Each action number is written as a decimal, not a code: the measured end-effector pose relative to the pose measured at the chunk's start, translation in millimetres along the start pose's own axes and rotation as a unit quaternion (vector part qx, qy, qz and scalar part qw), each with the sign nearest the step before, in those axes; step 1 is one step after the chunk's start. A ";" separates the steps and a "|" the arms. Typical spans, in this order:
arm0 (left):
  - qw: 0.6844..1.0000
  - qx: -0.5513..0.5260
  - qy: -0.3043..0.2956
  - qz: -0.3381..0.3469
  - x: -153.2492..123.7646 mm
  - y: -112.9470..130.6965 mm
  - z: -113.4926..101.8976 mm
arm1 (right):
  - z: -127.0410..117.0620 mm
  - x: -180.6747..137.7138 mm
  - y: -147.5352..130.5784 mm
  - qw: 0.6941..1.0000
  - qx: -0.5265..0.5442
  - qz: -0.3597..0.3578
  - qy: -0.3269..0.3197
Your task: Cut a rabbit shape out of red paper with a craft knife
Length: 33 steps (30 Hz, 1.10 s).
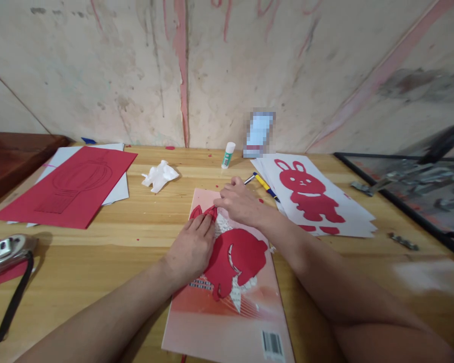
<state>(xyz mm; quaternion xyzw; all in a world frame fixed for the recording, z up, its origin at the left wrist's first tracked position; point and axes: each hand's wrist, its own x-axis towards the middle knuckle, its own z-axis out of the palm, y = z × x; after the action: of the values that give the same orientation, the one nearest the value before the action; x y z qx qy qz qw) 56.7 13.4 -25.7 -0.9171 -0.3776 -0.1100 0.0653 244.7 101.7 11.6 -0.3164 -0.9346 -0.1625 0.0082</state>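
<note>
A red paper cutout (227, 259), shaped like an animal with ears, lies on a pink booklet (227, 330) right in front of me. My left hand (192, 242) rests flat over the cutout's left part, fingers stretched towards the ears, and covers some of it. Just to the right of the ears, my right hand (238, 201) is closed, its fingers curled and its fingertips at an ear's tip. What these fingers hold, if anything, is hidden. Scraps of printed paper (236, 297) show under and around the cutout.
Beyond the booklet stand a glue stick (228, 156) and a propped phone (259, 133). A yellow-blue pen (263, 185) lies by white sheets with a red rabbit cutout (310, 194). Leftward are crumpled tissue (160, 176), red paper (70, 186) and a tape measure (7, 254). A black-framed item (408, 196) borders the right.
</note>
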 end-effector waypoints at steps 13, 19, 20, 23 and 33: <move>1.000 0.005 -0.018 0.001 1.5 0.1 -3.0 | -10.1 2.1 -4.2 0.999 0.000 0.012 -0.031; 1.000 -0.001 -0.020 -0.002 1.3 0.4 -1.9 | -9.0 1.1 -4.8 1.000 0.003 0.022 -0.021; 1.000 -0.004 -0.015 -0.004 1.2 0.6 -1.4 | -8.4 1.0 -4.9 0.999 0.002 0.022 -0.023; 1.000 -0.009 0.000 -0.010 1.3 1.4 -0.9 | -9.6 1.3 -6.9 0.999 -0.005 0.029 -0.033; 0.994 -0.098 0.042 -0.002 3.1 -12.4 -7.7 | -37.9 12.4 -26.6 0.977 0.006 0.114 -0.178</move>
<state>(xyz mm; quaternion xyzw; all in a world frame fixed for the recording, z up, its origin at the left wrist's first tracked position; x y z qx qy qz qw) 48.9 22.7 -17.1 -0.9129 -0.3635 -0.1853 -0.0097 215.7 77.4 41.0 -0.4448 -0.8798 -0.0962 -0.1376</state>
